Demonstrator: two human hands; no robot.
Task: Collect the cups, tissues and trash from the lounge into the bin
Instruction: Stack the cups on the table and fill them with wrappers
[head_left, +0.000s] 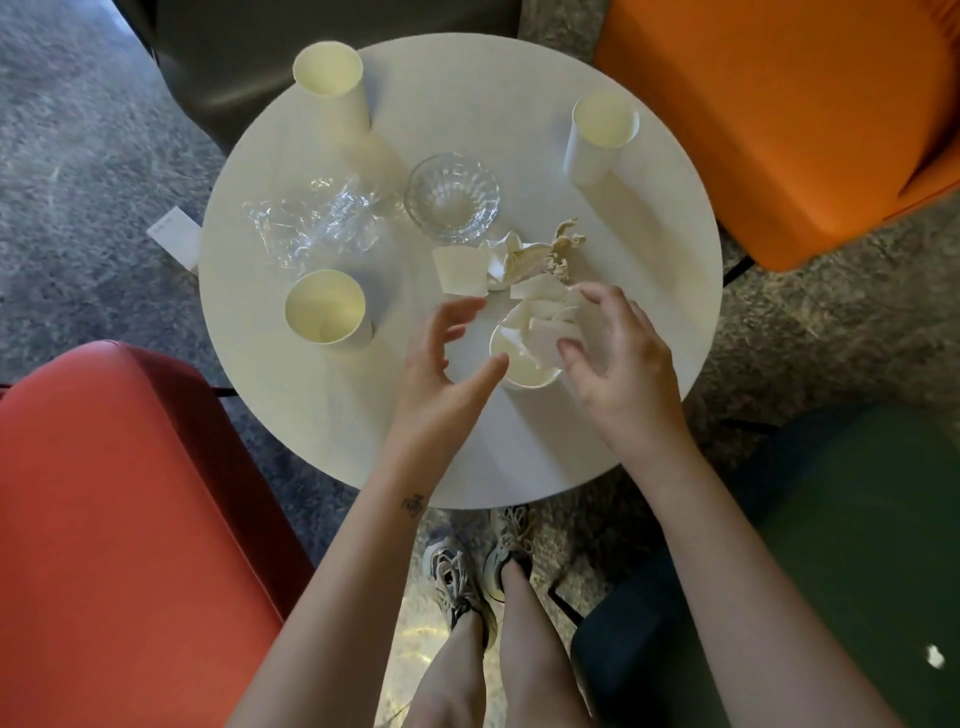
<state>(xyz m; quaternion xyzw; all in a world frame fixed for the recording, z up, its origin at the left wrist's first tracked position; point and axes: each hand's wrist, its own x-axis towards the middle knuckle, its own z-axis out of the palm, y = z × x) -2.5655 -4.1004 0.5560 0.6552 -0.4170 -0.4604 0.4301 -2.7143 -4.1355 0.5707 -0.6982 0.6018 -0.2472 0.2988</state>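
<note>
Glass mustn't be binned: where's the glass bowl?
Head view: the glass bowl stands centrally on the table, crumpled clear plastic on its left, tissues nearer the person.

The round bench (597, 441) is finished in plain off-white. White outsides and cream-yellow insides are shown by the far-left cup (327, 70), the far-right cup (605, 124), the near-left cup (323, 307) and the front cup (524, 371). The glass bowl (452, 200) is clear, with a ribbed pattern. The crumpled plastic wrap (311, 226) is colourless and glinting. The tissues (540, 317) are white; one crumpled napkin (565, 248) is tinted beige. The chairs are upholstered plainly: a red chair (119, 519), an orange chair (779, 119), a dark green chair (857, 519) and a dark grey chair (311, 31). The carpet (78, 156) is mottled grey-blue. The shoes (457, 577) are grey with beige laces. A small dark tattoo (414, 504) is seen on a forearm (363, 571).
</note>
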